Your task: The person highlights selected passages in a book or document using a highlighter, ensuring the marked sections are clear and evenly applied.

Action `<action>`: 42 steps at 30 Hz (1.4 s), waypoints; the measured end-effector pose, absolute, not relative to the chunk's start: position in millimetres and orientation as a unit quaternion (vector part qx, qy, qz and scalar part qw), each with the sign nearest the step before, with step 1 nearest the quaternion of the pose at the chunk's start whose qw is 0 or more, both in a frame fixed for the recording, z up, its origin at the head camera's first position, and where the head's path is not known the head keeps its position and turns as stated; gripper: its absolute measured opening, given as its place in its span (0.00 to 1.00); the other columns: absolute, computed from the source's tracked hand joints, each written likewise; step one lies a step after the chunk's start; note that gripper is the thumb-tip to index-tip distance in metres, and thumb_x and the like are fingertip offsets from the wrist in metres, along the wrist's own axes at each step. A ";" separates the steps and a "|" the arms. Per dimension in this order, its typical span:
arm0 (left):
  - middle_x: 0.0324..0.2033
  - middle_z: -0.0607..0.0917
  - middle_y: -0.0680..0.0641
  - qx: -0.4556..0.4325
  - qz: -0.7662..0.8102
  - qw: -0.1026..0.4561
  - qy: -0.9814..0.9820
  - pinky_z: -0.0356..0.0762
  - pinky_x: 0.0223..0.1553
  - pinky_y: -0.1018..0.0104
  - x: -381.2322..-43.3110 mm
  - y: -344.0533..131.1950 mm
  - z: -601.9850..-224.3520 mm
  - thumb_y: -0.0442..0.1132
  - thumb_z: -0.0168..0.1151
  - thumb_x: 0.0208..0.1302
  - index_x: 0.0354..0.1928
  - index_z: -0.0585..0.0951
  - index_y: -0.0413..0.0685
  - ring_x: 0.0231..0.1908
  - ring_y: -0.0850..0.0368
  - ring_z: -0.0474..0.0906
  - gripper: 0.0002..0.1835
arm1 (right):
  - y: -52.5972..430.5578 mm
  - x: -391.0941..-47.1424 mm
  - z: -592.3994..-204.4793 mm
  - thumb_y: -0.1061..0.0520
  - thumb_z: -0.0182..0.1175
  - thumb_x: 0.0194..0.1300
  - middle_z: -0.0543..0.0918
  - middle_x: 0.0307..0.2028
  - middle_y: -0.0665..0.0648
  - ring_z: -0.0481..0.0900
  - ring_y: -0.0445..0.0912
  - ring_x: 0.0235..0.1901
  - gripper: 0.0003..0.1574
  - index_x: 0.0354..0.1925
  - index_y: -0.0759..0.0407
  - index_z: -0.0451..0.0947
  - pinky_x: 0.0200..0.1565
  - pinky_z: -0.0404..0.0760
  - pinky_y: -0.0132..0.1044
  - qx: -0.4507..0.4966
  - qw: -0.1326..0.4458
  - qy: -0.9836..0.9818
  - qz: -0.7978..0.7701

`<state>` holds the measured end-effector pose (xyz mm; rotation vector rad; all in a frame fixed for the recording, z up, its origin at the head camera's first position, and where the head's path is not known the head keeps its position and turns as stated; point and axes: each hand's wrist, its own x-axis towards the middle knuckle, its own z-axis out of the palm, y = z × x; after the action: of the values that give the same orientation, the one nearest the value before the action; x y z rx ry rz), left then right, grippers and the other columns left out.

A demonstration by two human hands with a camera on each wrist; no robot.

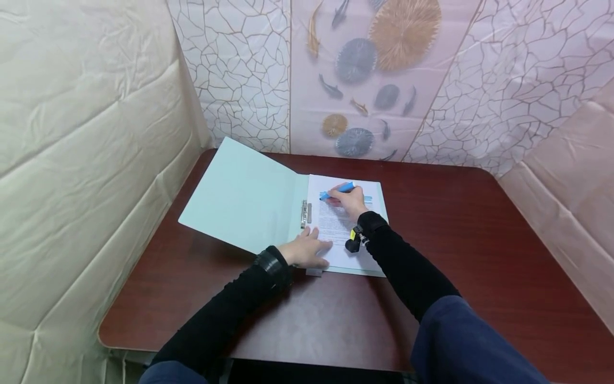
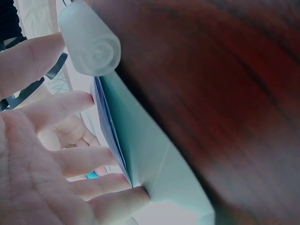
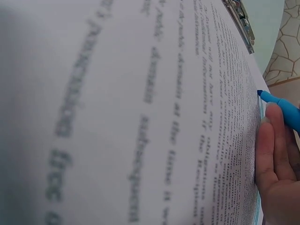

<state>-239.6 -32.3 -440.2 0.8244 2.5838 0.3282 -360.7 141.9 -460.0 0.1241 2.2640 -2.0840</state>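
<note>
A pale green folder (image 1: 244, 194) lies spread out on the table, with a stack of printed paper (image 1: 336, 234) on its right side. My right hand (image 1: 351, 201) pinches a blue highlighter (image 1: 346, 187), its tip down at the upper lines of text. Blue strokes mark those lines; in the right wrist view the highlighter (image 3: 283, 108) has its dark blue tip at the page. With fingers spread, my left hand (image 1: 307, 249) rests on the lower left of the paper by the folder's fold. Close to its thumb in the left wrist view is a whitish translucent rounded piece (image 2: 91, 42).
A metal clip (image 1: 304, 214) sits along the folder's fold. The dark red-brown table (image 1: 460, 240) extends to both sides, with its near edge by my body. Patterned sheeting (image 1: 240, 69) hangs behind it, and cream padded cloth (image 1: 86, 160) lines the left.
</note>
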 end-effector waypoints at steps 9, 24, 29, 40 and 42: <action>0.73 0.50 0.30 0.298 0.114 0.202 0.926 0.51 0.71 0.41 -241.2 -31.2 -433.9 0.52 0.58 0.67 0.71 0.66 0.54 0.74 0.31 0.42 0.32 | 143.1 -364.0 -456.7 0.59 0.62 0.64 0.81 0.37 0.53 0.86 0.51 0.45 0.14 0.46 0.65 0.75 0.49 0.83 0.39 0.036 0.030 0.736 -0.676; 0.74 0.49 0.30 0.291 0.115 0.210 0.927 0.49 0.72 0.41 -242.9 -32.0 -439.1 0.53 0.58 0.66 0.71 0.64 0.55 0.74 0.31 0.40 0.33 | 139.4 -367.5 -461.7 0.59 0.63 0.63 0.83 0.38 0.59 0.88 0.46 0.38 0.15 0.46 0.66 0.77 0.45 0.84 0.36 0.042 0.022 0.765 -0.643; 0.73 0.48 0.30 0.294 0.114 0.210 0.925 0.49 0.71 0.40 -243.6 -33.5 -440.8 0.53 0.58 0.66 0.72 0.64 0.55 0.74 0.30 0.40 0.34 | 136.4 -369.9 -461.8 0.57 0.64 0.63 0.85 0.39 0.63 0.88 0.50 0.38 0.13 0.43 0.64 0.78 0.41 0.85 0.37 0.041 0.009 0.791 -0.611; 0.73 0.48 0.30 0.298 0.120 0.211 0.923 0.49 0.72 0.40 -242.4 -32.5 -439.8 0.53 0.58 0.67 0.72 0.64 0.54 0.74 0.30 0.39 0.33 | 132.3 -371.0 -456.1 0.57 0.65 0.61 0.86 0.38 0.65 0.88 0.51 0.35 0.11 0.39 0.64 0.78 0.38 0.85 0.37 0.046 -0.010 0.831 -0.554; 0.73 0.48 0.29 0.296 0.121 0.211 0.924 0.49 0.71 0.40 -241.9 -32.6 -440.5 0.53 0.58 0.67 0.72 0.64 0.54 0.74 0.30 0.39 0.33 | 131.4 -370.3 -455.4 0.58 0.65 0.61 0.86 0.38 0.65 0.88 0.52 0.36 0.11 0.39 0.64 0.78 0.38 0.85 0.37 0.045 -0.010 0.834 -0.550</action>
<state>-241.9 -32.6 -440.5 0.8236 2.5673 0.3373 -370.3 131.4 -455.4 0.1433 2.6371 -1.7373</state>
